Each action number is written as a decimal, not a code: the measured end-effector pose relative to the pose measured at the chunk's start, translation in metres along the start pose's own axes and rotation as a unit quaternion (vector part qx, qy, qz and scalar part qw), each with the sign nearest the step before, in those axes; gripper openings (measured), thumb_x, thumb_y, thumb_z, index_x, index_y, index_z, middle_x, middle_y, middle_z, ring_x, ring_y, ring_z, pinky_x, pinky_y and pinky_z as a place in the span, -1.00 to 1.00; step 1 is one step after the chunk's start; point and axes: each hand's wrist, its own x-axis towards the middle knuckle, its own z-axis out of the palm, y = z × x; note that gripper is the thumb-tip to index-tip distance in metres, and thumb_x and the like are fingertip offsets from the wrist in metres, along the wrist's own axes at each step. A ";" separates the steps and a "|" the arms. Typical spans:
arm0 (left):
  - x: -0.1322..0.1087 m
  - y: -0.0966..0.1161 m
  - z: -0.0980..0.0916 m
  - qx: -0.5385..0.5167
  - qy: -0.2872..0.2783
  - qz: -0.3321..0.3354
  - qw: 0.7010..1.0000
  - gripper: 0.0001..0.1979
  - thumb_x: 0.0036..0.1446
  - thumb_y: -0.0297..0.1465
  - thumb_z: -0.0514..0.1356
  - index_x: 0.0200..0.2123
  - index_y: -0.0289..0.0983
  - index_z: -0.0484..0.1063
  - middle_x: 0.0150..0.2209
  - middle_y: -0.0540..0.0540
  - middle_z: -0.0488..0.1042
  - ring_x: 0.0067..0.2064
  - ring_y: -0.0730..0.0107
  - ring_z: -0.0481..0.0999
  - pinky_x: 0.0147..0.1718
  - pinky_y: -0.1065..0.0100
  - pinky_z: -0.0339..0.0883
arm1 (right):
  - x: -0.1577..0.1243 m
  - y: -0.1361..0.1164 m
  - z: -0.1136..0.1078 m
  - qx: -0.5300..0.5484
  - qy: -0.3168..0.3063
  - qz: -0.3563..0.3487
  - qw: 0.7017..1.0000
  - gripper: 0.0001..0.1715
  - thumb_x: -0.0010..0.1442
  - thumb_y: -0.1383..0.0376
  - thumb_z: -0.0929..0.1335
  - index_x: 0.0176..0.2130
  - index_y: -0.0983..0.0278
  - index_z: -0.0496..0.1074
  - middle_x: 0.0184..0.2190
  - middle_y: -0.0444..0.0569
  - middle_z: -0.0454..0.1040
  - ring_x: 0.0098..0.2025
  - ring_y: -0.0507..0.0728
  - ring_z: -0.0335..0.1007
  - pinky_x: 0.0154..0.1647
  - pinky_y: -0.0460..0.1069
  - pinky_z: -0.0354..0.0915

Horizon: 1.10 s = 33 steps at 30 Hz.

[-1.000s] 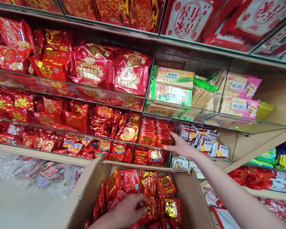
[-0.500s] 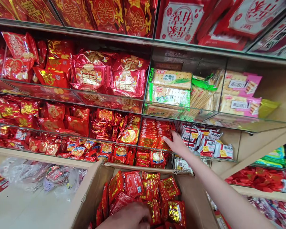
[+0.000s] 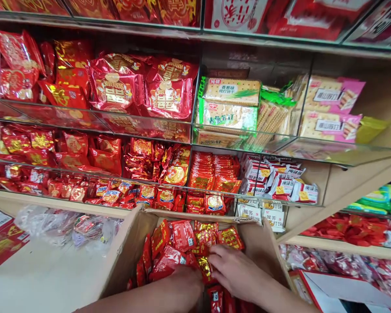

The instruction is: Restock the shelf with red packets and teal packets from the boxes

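Where left hand and right hand reach, red packets lie beneath (can't tell if gripped).

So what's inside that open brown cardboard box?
Shiny red packets, some printed in gold, lie inside the brown cardboard box. The left hand and right hand cover some; whatever lies beneath the top packets is hidden.

I am watching through one camera worn on the person's head, facing forward and down. Nearest the lens, at the bottom of the frame, come the left hand and right hand, over an open box. Beyond it my view meets the shelves, farther off, cut by the top edge and sloping slightly down toward the right.
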 end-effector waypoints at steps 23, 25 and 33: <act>0.007 0.022 -0.058 -0.541 0.234 -0.052 0.806 -0.71 -0.16 -0.24 0.26 -0.47 -0.36 0.34 -0.55 0.03 0.38 -0.56 0.56 0.31 -0.53 0.44 0.20 | 0.008 0.005 0.015 0.600 0.149 0.250 0.745 -0.62 0.06 0.05 0.25 -0.23 0.26 0.38 -0.35 -0.08 0.48 -0.35 0.09 0.37 -0.30 -0.02 0.28; 0.006 0.024 -0.059 -0.562 0.253 -0.051 0.785 -0.70 -0.20 -0.25 0.29 -0.53 -0.36 0.33 -0.58 0.03 0.38 -0.57 0.57 0.31 -0.55 0.46 0.19 | 0.009 0.006 0.012 0.568 0.169 0.253 0.765 -0.61 0.09 0.05 0.22 -0.25 0.25 0.42 -0.37 -0.08 0.49 -0.36 0.10 0.37 -0.33 -0.02 0.28; -0.004 0.031 -0.068 -0.747 0.110 -0.019 0.656 -0.57 -0.07 -0.30 0.22 -0.11 -0.23 0.23 -0.27 -0.05 0.44 -0.26 0.39 0.46 -0.16 0.24 0.23 | 0.005 0.002 0.004 0.260 0.280 0.003 0.924 -0.69 0.03 0.31 0.32 -0.17 0.08 0.41 -0.20 -0.09 0.44 -0.11 0.15 0.27 -0.05 0.12 0.17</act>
